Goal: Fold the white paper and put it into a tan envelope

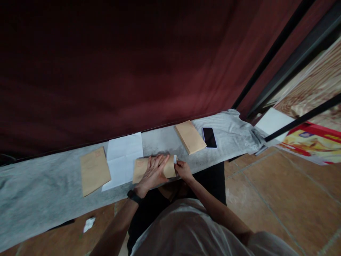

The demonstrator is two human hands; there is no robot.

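Observation:
A brown paper envelope (138,170) lies crosswise near the front edge of the cloth-covered bench. My left hand (156,170) rests flat on top of it with fingers stretched out, pressing it down. At the envelope's right end, my right hand (183,170) is closed in a pinch on the edge. A small white strip (175,159) shows there beside the right fingers; whether it is paper inside or part of the flap, I cannot tell. Partly beneath the envelope and to its left lies a creased white sheet (124,153).
Another brown envelope (95,170) lies left of the sheet. A stack of brown envelopes (190,137) and a phone (210,138) lie to the right on the grey cloth (226,124). A dark red curtain (133,71) hangs behind. Black bars and a colourful box (314,142) stand at right.

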